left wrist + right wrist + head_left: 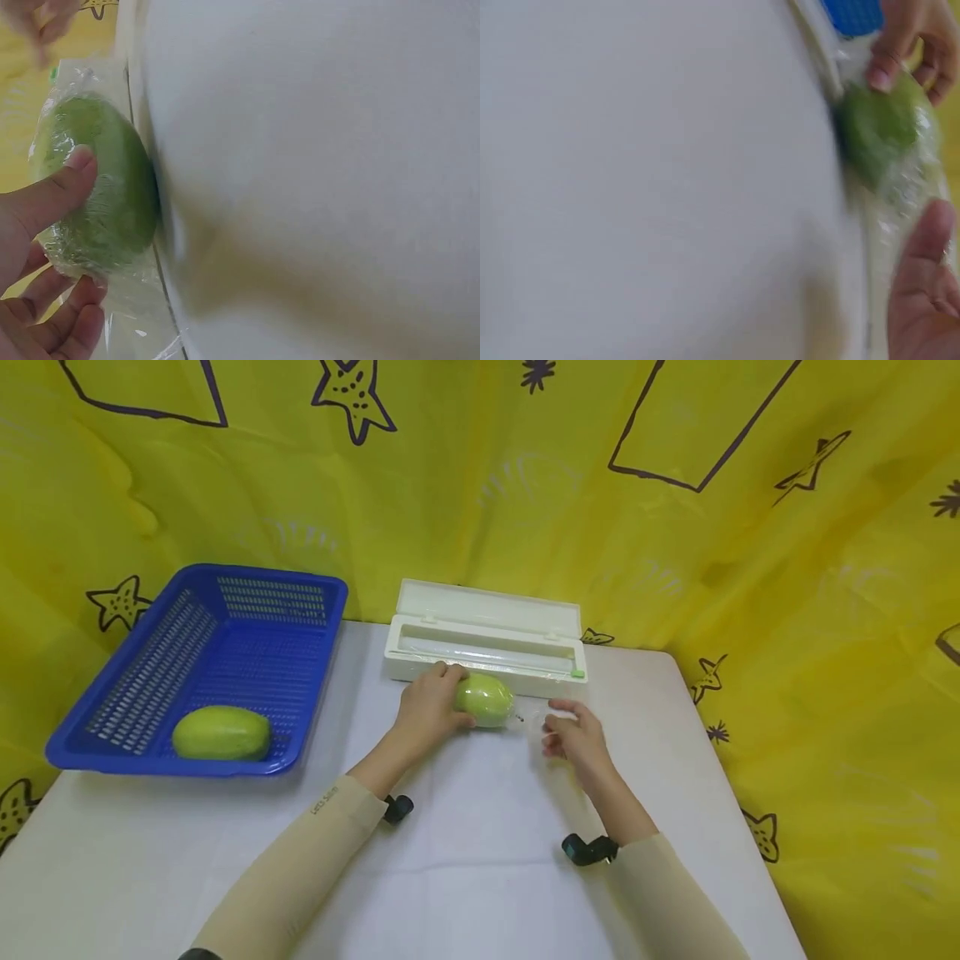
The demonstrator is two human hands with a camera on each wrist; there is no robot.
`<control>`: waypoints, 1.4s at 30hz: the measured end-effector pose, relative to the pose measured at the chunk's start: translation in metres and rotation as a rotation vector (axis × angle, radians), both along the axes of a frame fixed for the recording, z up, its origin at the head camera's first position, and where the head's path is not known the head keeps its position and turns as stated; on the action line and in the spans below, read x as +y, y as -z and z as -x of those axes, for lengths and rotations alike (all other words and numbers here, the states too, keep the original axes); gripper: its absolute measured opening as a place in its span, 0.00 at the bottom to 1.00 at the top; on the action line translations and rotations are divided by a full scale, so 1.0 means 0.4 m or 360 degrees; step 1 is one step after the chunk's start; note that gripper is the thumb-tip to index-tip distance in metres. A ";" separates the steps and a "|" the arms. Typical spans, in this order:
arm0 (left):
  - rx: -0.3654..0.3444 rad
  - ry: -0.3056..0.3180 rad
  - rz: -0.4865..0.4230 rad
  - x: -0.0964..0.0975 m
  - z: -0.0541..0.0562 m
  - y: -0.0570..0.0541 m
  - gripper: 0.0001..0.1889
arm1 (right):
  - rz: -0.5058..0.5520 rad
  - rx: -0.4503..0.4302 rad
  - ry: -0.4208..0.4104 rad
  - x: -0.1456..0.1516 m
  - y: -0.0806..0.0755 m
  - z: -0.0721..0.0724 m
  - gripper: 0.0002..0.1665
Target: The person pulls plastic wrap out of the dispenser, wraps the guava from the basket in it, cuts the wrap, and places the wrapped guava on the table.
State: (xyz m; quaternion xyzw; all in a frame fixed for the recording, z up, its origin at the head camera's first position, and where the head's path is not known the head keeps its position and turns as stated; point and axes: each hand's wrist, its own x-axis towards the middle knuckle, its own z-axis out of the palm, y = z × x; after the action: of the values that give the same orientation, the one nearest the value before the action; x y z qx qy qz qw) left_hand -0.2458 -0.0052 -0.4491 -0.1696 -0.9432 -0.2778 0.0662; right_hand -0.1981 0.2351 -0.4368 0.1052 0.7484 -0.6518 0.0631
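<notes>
A green melon (483, 700) wrapped in clear cling film lies on its side in front of the white film dispenser. My left hand (431, 706) grips its left end; in the left wrist view the thumb lies across the wrapped melon (112, 187) and the fingers curl by its lower end. Loose film (531, 720) gathers at the melon's right end. Close to that film is my right hand (576, 735), its fingers loosely bent. From the right wrist, the thumb (930, 236) looks straight and the other fingers are mostly cut off.
Behind the melon stands the cling film dispenser (487, 678), lid up, with a roll inside. A blue plastic basket (311, 685) sits at the left, holding another green melon (221, 733). White cloth covers the table (480, 893); a yellow patterned curtain (465, 502) hangs behind.
</notes>
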 end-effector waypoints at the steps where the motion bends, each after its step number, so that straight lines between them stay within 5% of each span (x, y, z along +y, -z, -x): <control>1: -0.0001 -0.0005 -0.0005 -0.004 0.001 0.001 0.38 | 0.0137 -0.0124 -0.0018 -0.002 0.006 -0.010 0.28; 4: -0.0009 -0.0008 -0.0028 -0.016 0.000 0.006 0.38 | 0.0429 -0.0316 -0.0044 -0.020 0.038 -0.013 0.33; 9: -0.0006 0.0024 -0.0097 -0.024 -0.001 0.014 0.36 | 0.0579 -0.0239 0.0143 -0.073 0.057 0.034 0.28; 13: 0.0008 0.0042 -0.0123 -0.014 -0.004 0.014 0.34 | 0.0363 -0.0140 0.0342 -0.107 0.070 0.064 0.20; 16: 0.0027 0.0042 -0.0088 -0.006 -0.009 0.011 0.32 | 0.0001 0.0003 0.0405 -0.120 0.079 0.060 0.15; 20: 0.0075 0.0045 -0.0011 0.001 -0.014 0.009 0.31 | -0.0482 0.0218 0.0205 -0.123 0.076 0.036 0.20; 22: 0.0092 0.0042 0.0001 0.000 -0.014 0.009 0.31 | -0.0545 0.0285 0.0087 -0.114 0.074 0.034 0.24; 25: 0.0080 0.0053 -0.0024 -0.005 -0.009 0.011 0.31 | -0.0239 0.0178 0.0006 -0.083 0.083 0.056 0.20; 29: 0.0020 0.0072 -0.0087 -0.013 0.003 0.020 0.34 | 0.0358 -0.0154 -0.0009 -0.036 0.102 0.108 0.05; 32: -0.0011 0.0086 -0.0148 -0.017 0.010 0.029 0.35 | 0.0460 -0.0241 -0.0057 -0.022 0.101 0.121 0.07; 35: -0.0014 0.0101 -0.0175 -0.016 0.010 0.031 0.35 | 0.0179 -0.0053 -0.0085 -0.031 0.089 0.099 0.01; 40: 0.0025 0.0069 -0.0102 -0.016 0.004 0.021 0.36 | -0.0682 0.0409 -0.0189 -0.060 0.064 0.045 0.14; 42: 0.0025 0.0057 -0.0091 -0.019 0.004 0.018 0.35 | -0.0674 0.0426 -0.0209 -0.061 0.061 0.045 0.16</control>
State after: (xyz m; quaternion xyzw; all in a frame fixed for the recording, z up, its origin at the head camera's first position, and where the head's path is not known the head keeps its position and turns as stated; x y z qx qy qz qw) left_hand -0.2473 -0.0128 -0.4564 -0.1865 -0.9312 -0.3045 0.0733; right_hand -0.2162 0.2108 -0.4614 -0.0199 0.8751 -0.4832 -0.0178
